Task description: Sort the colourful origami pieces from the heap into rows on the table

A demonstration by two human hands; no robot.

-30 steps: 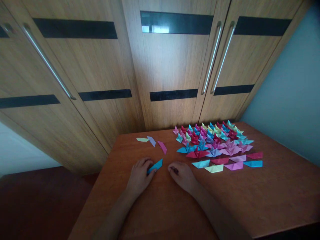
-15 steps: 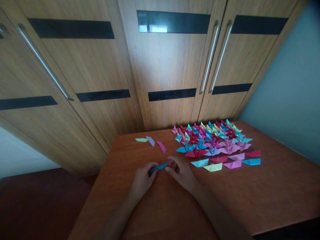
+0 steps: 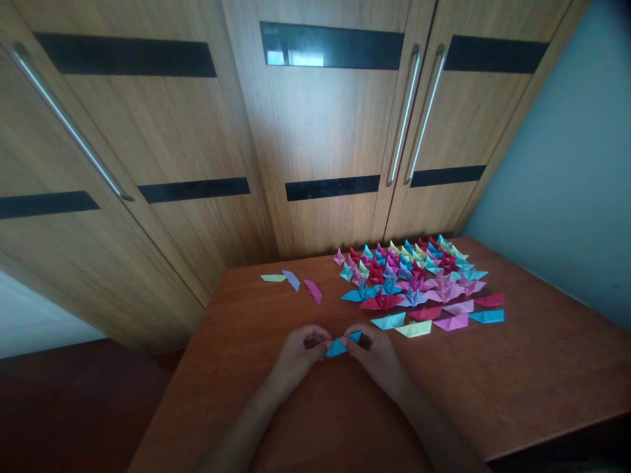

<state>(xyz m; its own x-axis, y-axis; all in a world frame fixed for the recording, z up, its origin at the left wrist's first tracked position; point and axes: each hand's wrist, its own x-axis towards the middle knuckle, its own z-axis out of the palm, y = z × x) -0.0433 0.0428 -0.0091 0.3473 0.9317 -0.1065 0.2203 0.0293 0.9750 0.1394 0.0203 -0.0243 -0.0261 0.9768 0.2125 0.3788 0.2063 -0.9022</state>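
A small folded blue paper piece [image 3: 337, 347] is held between my two hands above the table. My left hand [image 3: 302, 355] pinches its left end with thumb and fingers. The right end is gripped by my right hand [image 3: 375, 355], whose thumb lies across the paper and hides part of it. Beyond my left hand lie three flat folded strips: a pale green strip [image 3: 273, 278], a lavender strip [image 3: 291, 280] and a pink strip [image 3: 312, 291]. To the right of my right hand, several similar folded strips lie in rows, among them a light blue strip [image 3: 388, 321] and a yellow strip [image 3: 413, 329].
Many colourful origami cranes [image 3: 381, 301] stand in rows at the back right of the brown wooden table [image 3: 532, 368]. Behind the table rises a wooden wardrobe [image 3: 325, 131] with metal handles. A pale blue wall [image 3: 557, 197] borders the right side.
The blue paper has turned to show a wider face and come slightly nearer to me. My right hand, looser before, now pinches its right end. The view has shifted a little.
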